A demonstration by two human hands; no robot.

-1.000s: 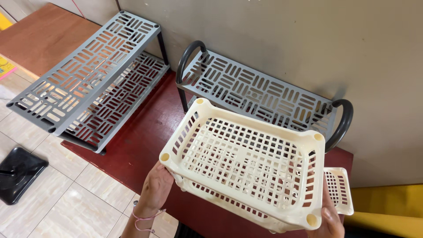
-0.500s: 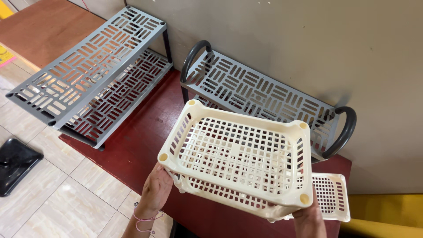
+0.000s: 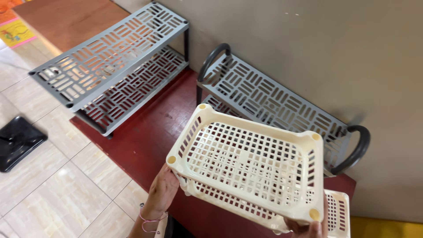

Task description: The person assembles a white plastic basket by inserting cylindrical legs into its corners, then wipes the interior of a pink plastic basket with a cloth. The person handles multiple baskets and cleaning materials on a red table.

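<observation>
We see two hands holding up a cream basket tray (image 3: 246, 165) full of little square holes. It is in the air, tipped toward us, above the dark red ledge (image 3: 145, 136) that runs along the wall.

The left hand (image 3: 162, 191) is closed on the tray's near left corner, thumb side against the wall of the tray. The right hand (image 3: 308, 227) is mostly hidden under the near right corner; only some fingertips peek out at the bottom edge of the picture, so we think it grips from below, but we cannot tell how tightly. One hand at each end likely keeps the wide tray from wobbling.

A second cream tray (image 3: 337, 211) peeks out behind the right corner. Most of it is covered, and we cannot tell if it touches the first one.

On the ledge near the wall stands a grey rack with round black ends (image 3: 273, 101). To its left, at the ledge's front edge, stands a grey two-shelf rack (image 3: 110, 61). A black flat thing (image 3: 17, 141) lies on the tiled floor (image 3: 57, 194) at the left; we cannot make out what it is.
</observation>
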